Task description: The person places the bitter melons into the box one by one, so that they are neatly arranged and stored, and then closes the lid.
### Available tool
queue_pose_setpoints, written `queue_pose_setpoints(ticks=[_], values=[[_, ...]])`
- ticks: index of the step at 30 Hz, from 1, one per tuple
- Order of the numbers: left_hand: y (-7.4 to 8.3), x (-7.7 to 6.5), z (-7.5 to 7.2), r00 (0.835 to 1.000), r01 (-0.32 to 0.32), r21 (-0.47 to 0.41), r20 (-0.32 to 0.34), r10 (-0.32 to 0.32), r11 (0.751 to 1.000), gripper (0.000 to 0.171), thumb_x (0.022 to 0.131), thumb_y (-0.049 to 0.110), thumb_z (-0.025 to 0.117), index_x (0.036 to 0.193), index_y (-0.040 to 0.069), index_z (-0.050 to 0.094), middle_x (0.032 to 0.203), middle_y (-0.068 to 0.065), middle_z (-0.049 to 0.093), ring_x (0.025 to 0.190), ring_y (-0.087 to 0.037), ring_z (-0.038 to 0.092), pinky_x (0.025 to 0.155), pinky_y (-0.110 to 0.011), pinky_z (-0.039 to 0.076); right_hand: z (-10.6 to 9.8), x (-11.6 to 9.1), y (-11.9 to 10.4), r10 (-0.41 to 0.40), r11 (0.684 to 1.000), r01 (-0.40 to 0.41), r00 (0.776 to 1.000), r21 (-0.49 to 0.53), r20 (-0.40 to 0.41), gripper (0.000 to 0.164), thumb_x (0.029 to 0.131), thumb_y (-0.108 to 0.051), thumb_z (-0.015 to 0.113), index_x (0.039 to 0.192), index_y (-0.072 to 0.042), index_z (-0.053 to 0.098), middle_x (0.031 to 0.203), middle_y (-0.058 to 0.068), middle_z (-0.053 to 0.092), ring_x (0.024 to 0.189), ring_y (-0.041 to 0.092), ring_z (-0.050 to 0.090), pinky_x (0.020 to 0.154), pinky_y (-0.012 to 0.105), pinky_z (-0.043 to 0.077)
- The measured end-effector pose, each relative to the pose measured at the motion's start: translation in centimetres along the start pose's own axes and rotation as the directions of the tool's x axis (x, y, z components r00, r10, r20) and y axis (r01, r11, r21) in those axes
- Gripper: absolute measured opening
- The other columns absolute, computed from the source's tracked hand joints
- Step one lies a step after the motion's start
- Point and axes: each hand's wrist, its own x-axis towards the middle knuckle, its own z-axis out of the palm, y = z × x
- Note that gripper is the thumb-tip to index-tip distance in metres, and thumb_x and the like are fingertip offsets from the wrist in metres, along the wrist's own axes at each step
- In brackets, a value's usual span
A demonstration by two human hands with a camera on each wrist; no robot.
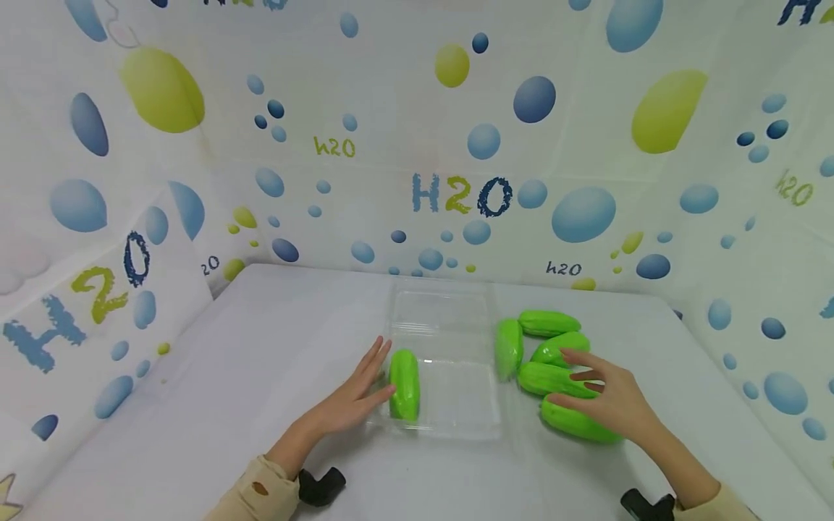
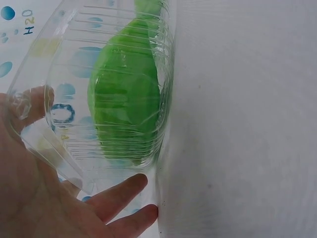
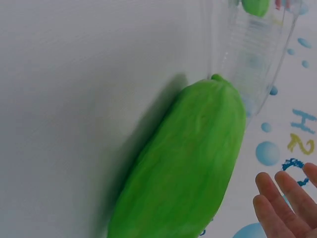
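Note:
A clear plastic clamshell container (image 1: 461, 394) lies with its lid folded back on the white table. One green papaya-like fruit (image 1: 405, 385) lies lengthwise along its left side. My left hand (image 1: 352, 405) rests at the container's left edge, fingers extended, thumb near the fruit. In the left wrist view that fruit (image 2: 126, 94) shows through the ribbed wall. To the right of the container, my right hand (image 1: 615, 398) hovers with spread fingers over the nearest loose green fruit (image 1: 573, 422). Seen from the right wrist, the fingers (image 3: 282, 208) stand apart from this ridged fruit (image 3: 183, 163).
Several more green fruits lie grouped behind the nearest one, including one at the back (image 1: 549, 323) and one upright along the container's right side (image 1: 509, 349). A white cloth (image 1: 384, 94) printed with blue and yellow bubbles surrounds the table (image 1: 287, 325).

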Motion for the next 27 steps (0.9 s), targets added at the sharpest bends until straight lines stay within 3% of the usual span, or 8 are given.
queue_pose_setpoints(ticks=[10,27], values=[[-0.1,-0.1,0.3,1.000,0.009,0.005,-0.005,-0.009,1.000,0.071,0.096,0.035,0.045,0.148,0.021,-0.001,0.153,-0.004,-0.009,0.138,-0.027,-0.003,0.103,-0.058,0.016,-1.7,-1.6,1.5,0.044,0.997,-0.041,0.998,-0.063,0.044,0.062,0.070,-0.032,0.079,0.122,-0.006,0.057,0.119,0.016,0.058,0.098,0.033,0.059,0.080,0.049,0.048],[0.2,-0.1,0.2,1.000,0.013,0.014,-0.001,-0.013,1.000,0.071,0.096,0.037,0.044,0.148,0.021,-0.001,0.152,-0.003,-0.010,0.138,-0.026,-0.002,0.103,-0.058,0.016,-1.9,-2.7,3.9,0.045,0.991,-0.038,0.998,-0.130,0.049,0.057,0.068,-0.033,0.080,0.115,-0.005,0.062,0.104,0.011,0.066,0.096,0.035,0.059,0.076,0.048,0.049]])
